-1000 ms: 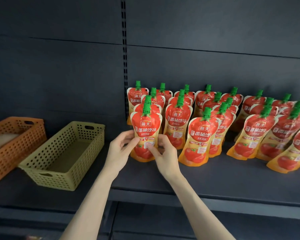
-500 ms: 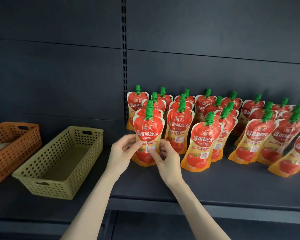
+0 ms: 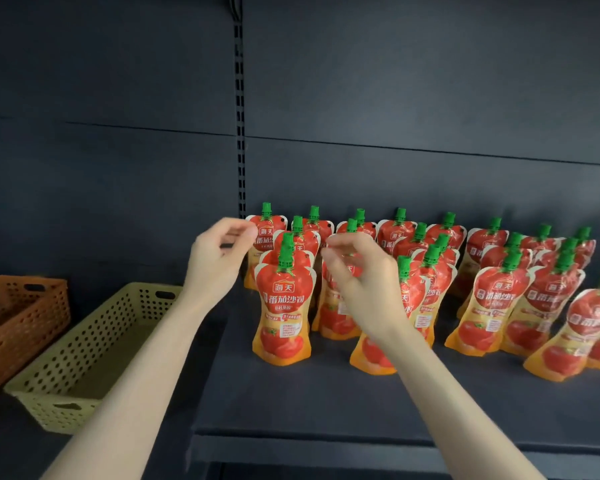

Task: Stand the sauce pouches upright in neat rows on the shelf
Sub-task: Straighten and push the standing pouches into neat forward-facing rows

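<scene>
The blurred left hand and right hand hover loosely curled and empty before the upright sauce pouches on the shelf, the right one hiding several, the far-right pouches cut off.

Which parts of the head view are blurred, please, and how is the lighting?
Head view: the left hand and right hand are motion-blurred, the right more so; the front pouch reads sharply; the pouches at the right edge look soft; lighting is dim and even, with no glare on the dark shelf.
</scene>
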A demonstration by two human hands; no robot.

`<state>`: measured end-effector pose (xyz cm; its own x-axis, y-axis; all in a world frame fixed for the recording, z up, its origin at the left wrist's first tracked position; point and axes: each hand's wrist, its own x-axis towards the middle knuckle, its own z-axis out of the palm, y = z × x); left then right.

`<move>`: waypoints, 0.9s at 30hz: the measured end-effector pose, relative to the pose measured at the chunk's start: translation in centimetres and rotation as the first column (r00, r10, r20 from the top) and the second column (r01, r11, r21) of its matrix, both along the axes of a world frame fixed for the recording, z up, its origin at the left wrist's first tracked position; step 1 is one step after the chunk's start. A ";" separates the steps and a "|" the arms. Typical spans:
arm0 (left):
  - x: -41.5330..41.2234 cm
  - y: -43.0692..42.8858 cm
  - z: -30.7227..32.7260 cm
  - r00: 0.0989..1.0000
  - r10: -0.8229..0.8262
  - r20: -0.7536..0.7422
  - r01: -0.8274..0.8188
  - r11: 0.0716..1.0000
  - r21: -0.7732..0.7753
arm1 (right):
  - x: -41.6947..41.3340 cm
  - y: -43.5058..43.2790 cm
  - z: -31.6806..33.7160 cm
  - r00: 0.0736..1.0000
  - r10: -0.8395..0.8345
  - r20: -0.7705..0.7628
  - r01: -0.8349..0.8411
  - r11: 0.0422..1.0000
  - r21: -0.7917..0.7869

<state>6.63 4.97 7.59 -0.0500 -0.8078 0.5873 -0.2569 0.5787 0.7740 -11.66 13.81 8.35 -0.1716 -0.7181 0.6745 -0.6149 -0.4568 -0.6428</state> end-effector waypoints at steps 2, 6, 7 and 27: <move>-0.6 -2.1 1.6 0.998 0.031 0.061 -0.029 0.999 -0.021 | -0.7 -1.2 3.1 0.999 -0.007 -0.049 0.007 1.000 0.009; -2.2 -6.9 3.1 0.986 0.013 0.165 -0.021 0.999 0.043 | -2.6 -5.3 7.8 0.990 -0.022 -0.140 0.042 0.990 0.138; -2.6 -8.1 3.2 0.980 0.014 0.199 -0.026 0.998 0.059 | -3.0 -6.5 8.5 0.985 -0.022 -0.169 0.053 0.981 0.186; -4.4 -16.1 0.7 0.965 -0.068 0.253 0.024 0.985 0.172 | -7.1 -21.0 5.9 0.822 0.363 -0.439 0.022 0.750 0.661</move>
